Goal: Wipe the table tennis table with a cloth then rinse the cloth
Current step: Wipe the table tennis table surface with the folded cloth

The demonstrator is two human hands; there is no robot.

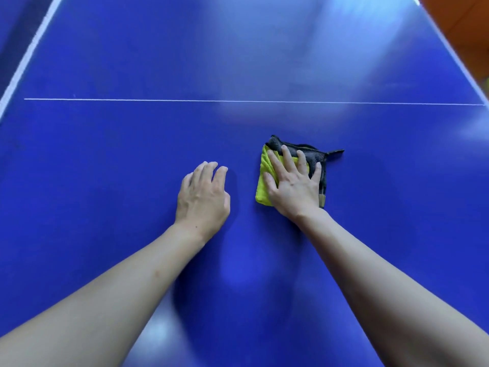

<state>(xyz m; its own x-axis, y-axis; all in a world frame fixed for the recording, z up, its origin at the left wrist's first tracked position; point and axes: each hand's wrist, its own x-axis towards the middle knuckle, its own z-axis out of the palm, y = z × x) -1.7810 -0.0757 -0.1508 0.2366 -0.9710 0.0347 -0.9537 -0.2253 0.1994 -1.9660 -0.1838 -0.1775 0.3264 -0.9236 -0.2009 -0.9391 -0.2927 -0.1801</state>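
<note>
Wiping is the step in hand, judging by how things lie: the right hand (293,186) is pressing a folded cloth (262,181) flat against the blue table tennis table (105,144), and rinsing is not yet begun, with no sink or water showing anywhere in view. The cloth, yellow on its left side and black on its far and right sides, is lying on the near half of the table, right of centre and well short of the thin white line (132,99) that is running left to right across the surface. A small black tab is sticking out at its far right corner.

The right hand's fingers (287,154) are lying straight and spread over the cloth, thumb out on the yellow edge; nothing is curling round the fabric, so the hand is pushing down on it, not gripping it. The left hand (202,197) is sitting just left of the cloth, apart from it, holding nothing, its fingers loosely bent with the tips seeming to rest on the table.

The far half beyond the line is looking hazy under glare, so whether it is wiped cannot be told. The next move is probably calling for steady downward pressure while sliding the cloth, keeping the fold from bunching.
</note>
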